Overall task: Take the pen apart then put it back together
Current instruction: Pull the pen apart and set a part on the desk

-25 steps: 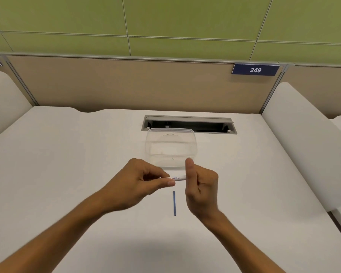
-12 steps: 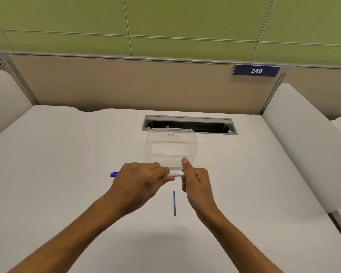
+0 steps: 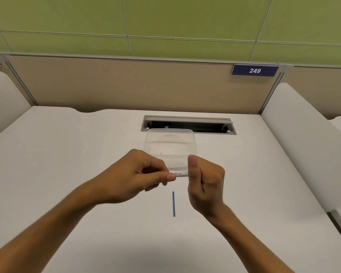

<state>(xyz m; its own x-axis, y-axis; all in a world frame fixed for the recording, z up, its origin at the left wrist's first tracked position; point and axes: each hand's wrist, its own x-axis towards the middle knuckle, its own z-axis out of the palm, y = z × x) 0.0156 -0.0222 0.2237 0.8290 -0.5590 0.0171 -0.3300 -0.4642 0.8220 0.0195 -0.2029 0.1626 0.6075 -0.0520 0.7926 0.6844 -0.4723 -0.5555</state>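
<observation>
I see only a short printed stretch of the white pen barrel (image 3: 179,173), pinched between my left hand (image 3: 135,174) and right hand (image 3: 205,184); blue refill (image 3: 173,203) lies on the desk (image 3: 67,154); clear tub (image 3: 170,146) contents unclear.

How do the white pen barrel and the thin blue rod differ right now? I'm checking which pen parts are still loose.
The white pen barrel is held above the desk, pinched between the left hand and the right hand; the thin blue rod lies untouched on the desk. The barrel runs left to right, the rod front to back. The barrel is white with printing, the rod plain blue and slimmer. Both are straight.
</observation>
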